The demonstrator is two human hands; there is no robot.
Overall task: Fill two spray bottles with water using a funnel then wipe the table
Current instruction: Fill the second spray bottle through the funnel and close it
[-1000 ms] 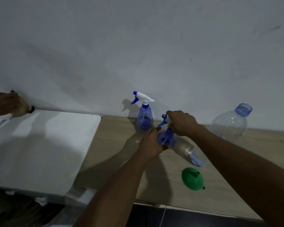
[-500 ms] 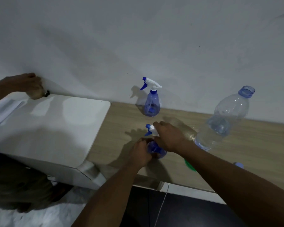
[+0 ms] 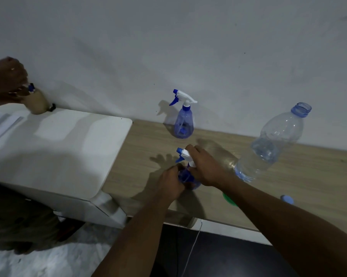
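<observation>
Spray bottle (image 3: 186, 176), lower centre of the frame, upright on the worktop (image 3: 288, 186). We see both forearms entering from the bottom edge. The left hand (image 3: 171, 181) wraps its fingers (image 3: 177, 169) round the blue body; the right hand (image 3: 206, 168) grips the white trigger head (image 3: 185, 153).

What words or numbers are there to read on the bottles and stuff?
None can be read. The spray bottle by the wall and the big water bottle show no label. The held spray bottle is mostly covered by the left hand and right hand, so any print there is hidden.
</observation>
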